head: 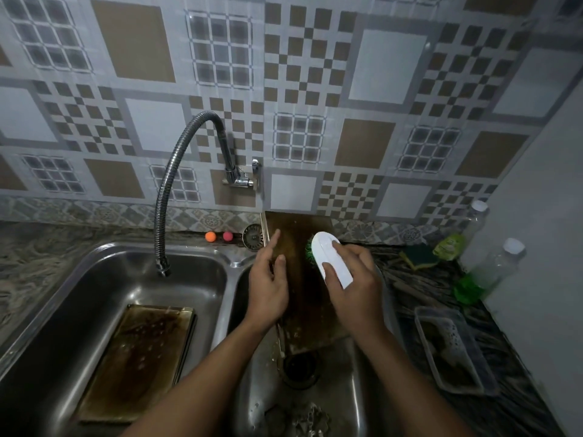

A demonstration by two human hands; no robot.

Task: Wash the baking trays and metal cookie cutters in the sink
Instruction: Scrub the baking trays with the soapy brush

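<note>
A stained brown baking tray stands on end in the right sink basin, leaning against the back wall. My left hand holds its left edge, index finger stretched up along the rim. My right hand grips a white scrub brush with green bristles, pressed against the tray's upper right face. A second dirty baking tray lies flat in the left basin. Metal cookie cutters lie at the bottom of the right basin, partly out of frame.
A flexible steel faucet hangs over the left basin; no water stream shows. A sink strainer and two small balls sit on the back ledge. Right counter: a sponge, green soap bottles, a clear plastic container.
</note>
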